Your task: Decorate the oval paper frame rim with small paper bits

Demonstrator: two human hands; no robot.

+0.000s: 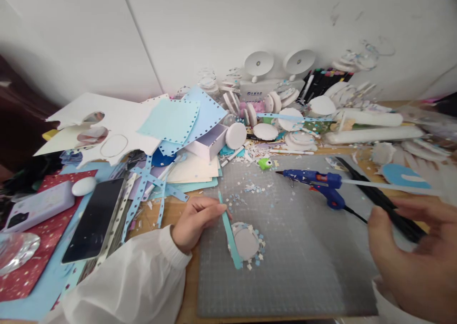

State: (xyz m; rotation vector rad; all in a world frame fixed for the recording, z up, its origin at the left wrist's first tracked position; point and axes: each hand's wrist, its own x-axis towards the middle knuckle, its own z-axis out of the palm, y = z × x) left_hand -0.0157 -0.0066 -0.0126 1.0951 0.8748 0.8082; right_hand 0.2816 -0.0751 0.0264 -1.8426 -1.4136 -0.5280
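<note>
My left hand [198,221] pinches a narrow teal paper strip [231,238] between thumb and fingers. The strip slants across the left edge of a round white disc [247,244] ringed with small white and blue stars, which lies on the grey cutting mat [303,276]. At the right edge, my right hand [417,255] is slightly blurred, thumb and fingers apart, with nothing visible between them. Its fingers are near a long black object [374,195] whose kind I cannot make out. A blue glue gun [323,179] with a long glue stick lies on the mat, nozzle pointing left.
Loose stars [255,188] and a green frog-like figure [264,163] lie on the mat. Punched paper sheets [171,119], a lilac box [210,145] and several white discs [235,136] crowd the back. A phone [94,221] lies at left. The glue gun's cord [357,214] runs rightward.
</note>
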